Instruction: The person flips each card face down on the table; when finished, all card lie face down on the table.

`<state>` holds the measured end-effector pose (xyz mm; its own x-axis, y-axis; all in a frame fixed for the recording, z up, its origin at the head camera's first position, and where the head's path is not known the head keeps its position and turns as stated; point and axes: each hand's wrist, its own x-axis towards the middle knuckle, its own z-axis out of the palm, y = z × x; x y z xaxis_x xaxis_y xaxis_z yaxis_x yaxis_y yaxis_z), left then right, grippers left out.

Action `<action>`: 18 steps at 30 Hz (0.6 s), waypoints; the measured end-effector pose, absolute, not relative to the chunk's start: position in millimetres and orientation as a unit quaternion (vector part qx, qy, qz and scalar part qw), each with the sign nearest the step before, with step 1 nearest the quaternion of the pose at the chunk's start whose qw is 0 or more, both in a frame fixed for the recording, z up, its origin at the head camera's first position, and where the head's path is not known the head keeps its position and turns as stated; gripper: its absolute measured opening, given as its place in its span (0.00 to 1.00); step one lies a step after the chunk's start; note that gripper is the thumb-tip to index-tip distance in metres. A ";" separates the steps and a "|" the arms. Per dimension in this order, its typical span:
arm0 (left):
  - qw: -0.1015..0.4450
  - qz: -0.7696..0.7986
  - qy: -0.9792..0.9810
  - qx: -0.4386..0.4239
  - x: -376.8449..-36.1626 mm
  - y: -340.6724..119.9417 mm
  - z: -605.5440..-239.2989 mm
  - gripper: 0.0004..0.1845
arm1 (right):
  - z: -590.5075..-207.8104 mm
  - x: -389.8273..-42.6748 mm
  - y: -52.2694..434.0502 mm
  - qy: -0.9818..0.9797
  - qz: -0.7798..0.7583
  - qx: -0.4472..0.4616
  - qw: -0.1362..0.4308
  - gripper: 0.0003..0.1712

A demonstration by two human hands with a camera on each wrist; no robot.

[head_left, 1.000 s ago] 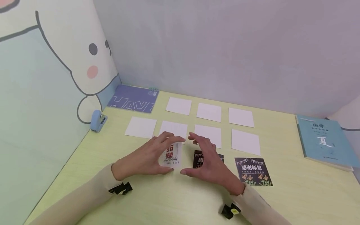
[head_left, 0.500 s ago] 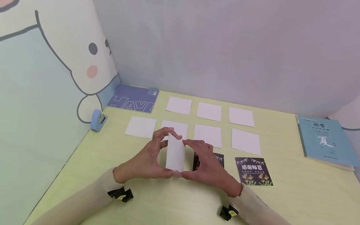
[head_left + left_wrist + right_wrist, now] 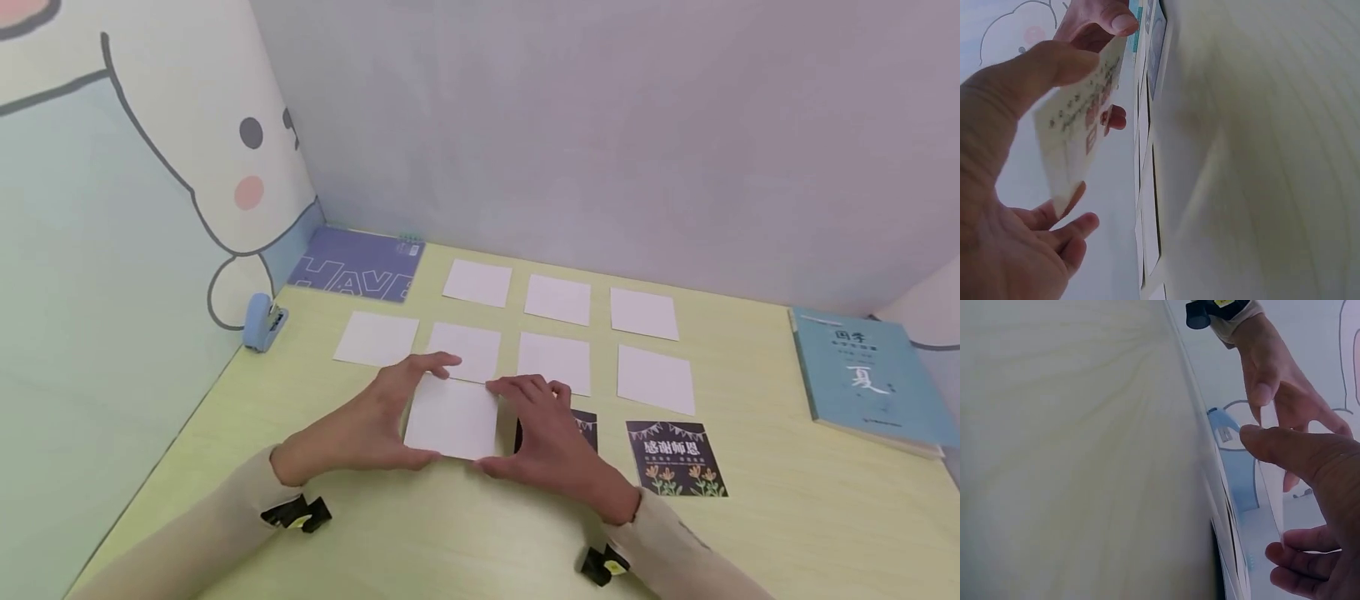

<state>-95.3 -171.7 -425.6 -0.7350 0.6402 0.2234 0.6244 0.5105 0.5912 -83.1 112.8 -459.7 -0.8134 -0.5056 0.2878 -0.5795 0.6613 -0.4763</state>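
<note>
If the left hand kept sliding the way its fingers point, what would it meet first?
Probably the right hand, gripping the opposite edge of the same white square card that the left hand holds; depth is unclear.

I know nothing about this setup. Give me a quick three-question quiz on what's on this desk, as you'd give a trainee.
1. True or false: both hands hold the same card by its edges.
2. How many plain white cards lie flat in the two back rows, not counting the held one?
3. Which thing lies at the table's far right: A) blue stapler, B) light blue book, C) purple notebook?

Key:
1. True: the left hand and right hand pinch it from either side, white face up.
2. Seven.
3. B, the light blue book; the blue stapler and purple notebook are at the left.
</note>
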 end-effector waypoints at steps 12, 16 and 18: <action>0.040 0.257 0.905 0.338 -96.8 -174.7 -440.1 0.61 | -454.8 -85.9 106.4 -0.942 0.220 0.253 0.002 0.59; 0.062 0.255 0.907 0.328 -98.8 -176.3 -441.9 0.57 | -453.0 -85.5 117.1 -0.939 0.243 0.244 0.010 0.57; 0.068 0.255 0.907 0.328 -99.8 -176.3 -442.6 0.56 | -452.9 -86.0 123.4 -0.937 0.251 0.244 0.013 0.56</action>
